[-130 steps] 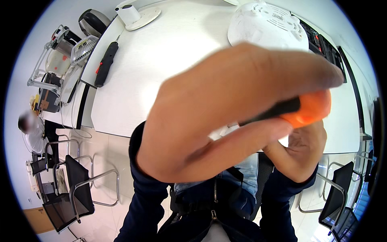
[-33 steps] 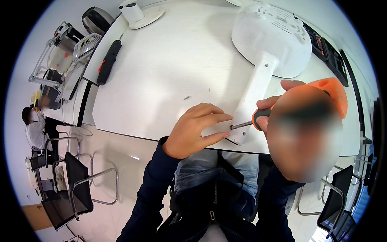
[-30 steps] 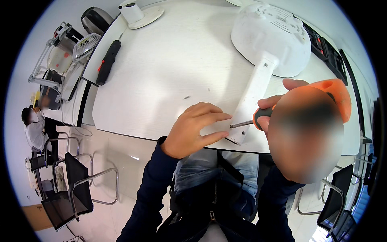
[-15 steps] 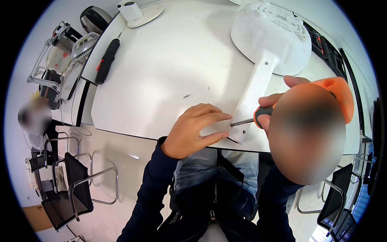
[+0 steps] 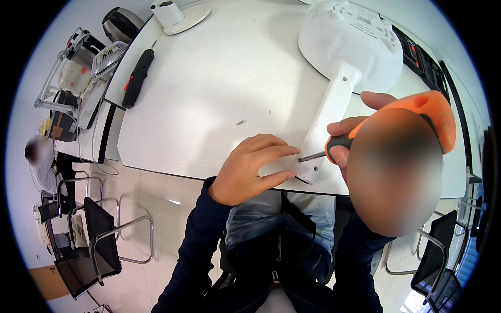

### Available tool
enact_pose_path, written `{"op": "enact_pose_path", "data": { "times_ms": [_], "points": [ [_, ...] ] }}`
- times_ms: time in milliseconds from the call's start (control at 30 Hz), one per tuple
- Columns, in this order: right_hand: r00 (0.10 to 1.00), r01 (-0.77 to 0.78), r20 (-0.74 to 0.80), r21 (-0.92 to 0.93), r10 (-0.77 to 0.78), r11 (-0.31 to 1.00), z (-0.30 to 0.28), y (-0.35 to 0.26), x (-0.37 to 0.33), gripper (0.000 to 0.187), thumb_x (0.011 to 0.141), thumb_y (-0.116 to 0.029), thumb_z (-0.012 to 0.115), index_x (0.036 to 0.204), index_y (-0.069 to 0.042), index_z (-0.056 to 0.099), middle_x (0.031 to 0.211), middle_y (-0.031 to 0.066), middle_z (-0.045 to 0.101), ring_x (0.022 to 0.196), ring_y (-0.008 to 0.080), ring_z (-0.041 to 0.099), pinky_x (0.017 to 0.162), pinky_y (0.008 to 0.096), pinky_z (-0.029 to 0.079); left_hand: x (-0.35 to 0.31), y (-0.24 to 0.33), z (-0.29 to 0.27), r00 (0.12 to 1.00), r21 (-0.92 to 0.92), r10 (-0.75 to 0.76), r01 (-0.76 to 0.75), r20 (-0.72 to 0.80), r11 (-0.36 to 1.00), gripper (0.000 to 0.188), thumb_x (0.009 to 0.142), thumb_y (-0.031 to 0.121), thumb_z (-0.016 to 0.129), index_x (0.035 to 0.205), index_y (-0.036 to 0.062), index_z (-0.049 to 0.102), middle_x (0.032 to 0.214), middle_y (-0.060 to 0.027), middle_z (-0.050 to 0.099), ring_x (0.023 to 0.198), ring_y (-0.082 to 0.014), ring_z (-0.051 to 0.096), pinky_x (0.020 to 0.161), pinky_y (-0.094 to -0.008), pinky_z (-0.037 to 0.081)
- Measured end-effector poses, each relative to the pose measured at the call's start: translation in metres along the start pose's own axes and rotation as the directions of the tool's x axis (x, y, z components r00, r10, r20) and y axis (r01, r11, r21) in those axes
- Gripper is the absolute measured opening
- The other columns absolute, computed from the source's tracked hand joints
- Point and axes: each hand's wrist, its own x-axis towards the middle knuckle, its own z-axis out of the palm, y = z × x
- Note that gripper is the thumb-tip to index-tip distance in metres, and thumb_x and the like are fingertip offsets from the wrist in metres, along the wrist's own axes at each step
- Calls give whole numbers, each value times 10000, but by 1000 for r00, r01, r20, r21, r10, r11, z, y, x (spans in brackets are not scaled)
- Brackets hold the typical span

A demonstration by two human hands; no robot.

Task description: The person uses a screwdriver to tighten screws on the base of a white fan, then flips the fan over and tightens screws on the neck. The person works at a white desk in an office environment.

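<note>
A white appliance lies on the table, with a round vented head and a long straight neck reaching toward me. My right hand is closed round the orange and dark grey handle of a screwdriver; a blur covers much of that hand and handle. The metal shaft slants down to the left, its tip at a hole near the neck's near end. Beside that tip, my left hand has its fingers spread, forefinger and thumb at the neck's left edge. Another hole shows just right of the tip.
A small screw lies left of the neck. Farther left rests a black power screwdriver, below a white round stand. A black tool case stands at the right. Chairs flank the table, and a person is at far left.
The screwdriver handle and my right hand have shifted slightly up and left, while the tip stays at the same hole. My left hand has not moved. The person at far left has shifted.
</note>
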Motion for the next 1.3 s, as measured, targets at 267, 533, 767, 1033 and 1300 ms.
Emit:
{"op": "enact_pose_path", "data": {
  "times_ms": [267, 533, 767, 1033, 1300],
  "points": [
    [983, 175, 85, -158, -163, 972, -9, -4, 4, 539, 607, -3, 718, 1068, 51, 444, 764, 159, 628, 687, 201, 620, 588, 234, 499, -1, 1, -1, 1000, 22, -9, 10, -15, 1000, 290, 701, 189, 658, 960, 69, 607, 861, -75, 569, 802, -241, 536, 701, -316, 414],
    [999, 52, 4, -35, -52, 998, -5, -6, 1, 578, 585, 30, 709, 1090, 54, 430, 763, 174, 626, 690, 202, 624, 599, 232, 500, 2, 2, -4, 998, -11, -36, 36, -49, 999, 273, 698, 162, 659, 948, 64, 611, 860, -77, 569, 792, -243, 532, 698, -317, 417],
    [999, 43, -2, 11, -43, 999, 2, 3, 1, 524, 583, 77, 690, 1052, 45, 457, 729, 130, 612, 718, 200, 627, 608, 253, 516, 0, 2, -2, 998, -6, -54, 53, -25, 999, 271, 706, 170, 653, 951, 62, 611, 864, -81, 569, 785, -247, 530, 692, -320, 419],
    [1000, 25, -4, 82, -25, 996, 2, 3, -1, 507, 594, 47, 708, 1033, 47, 456, 815, 133, 595, 718, 199, 624, 590, 256, 516, -4, 3, 1, 999, -18, -30, 29, -33, 999, 278, 704, 173, 656, 952, 59, 609, 868, -81, 568, 788, -246, 529, 697, -321, 418],
    [995, 90, 38, 77, -93, 993, 1, 3, -3, 503, 588, 45, 712, 1018, 46, 452, 991, 178, 546, 717, 223, 624, 581, 275, 526, -4, 7, 0, 998, -31, -54, 53, -18, 998, 285, 698, 169, 661, 958, 65, 611, 871, -77, 568, 791, -242, 529, 697, -318, 420]
  ]
}}
